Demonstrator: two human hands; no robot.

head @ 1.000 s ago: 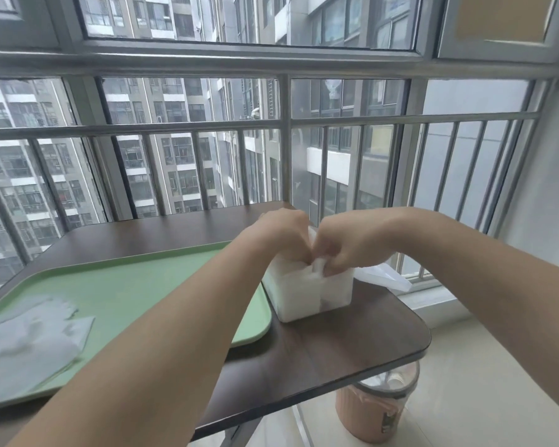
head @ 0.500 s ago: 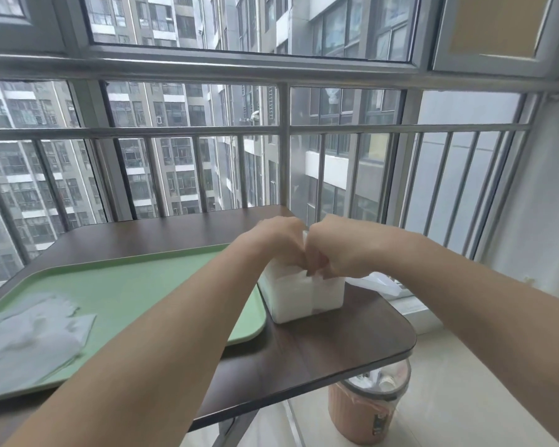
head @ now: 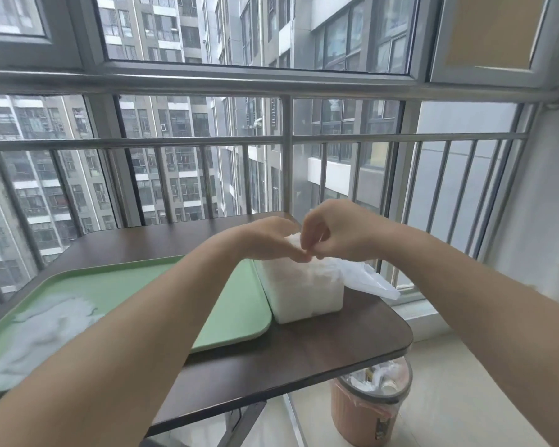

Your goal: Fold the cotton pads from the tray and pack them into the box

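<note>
Two hands meet over the box [head: 304,295], a translucent white tub standing on the dark table [head: 320,356], touching the right edge of the green tray [head: 233,304].

Left hand [head: 268,240]: fingers fairly straight and relaxed, lying along the top of the box with the tips on the white stack that fills it to the mouth. It grips nothing.

Right hand [head: 342,233]: fingers curled, thumb and fingertips drawn together in a pinch on the folded pad [head: 293,241] at the top of the stack, right where the left fingertips end. Tips of both hands touch. How much of the pad sits between the right fingers is hidden.

Loose cotton pads [head: 46,327] lie in a flat heap at the near left end of the tray, well apart from the box, blurred.

Crumpled clear plastic bag [head: 371,280] lies on the table just behind and right of the box. A pink bin [head: 368,414] with rubbish inside stands on the floor under the table's right corner. Metal railing [head: 288,140] and window run behind the table.
</note>
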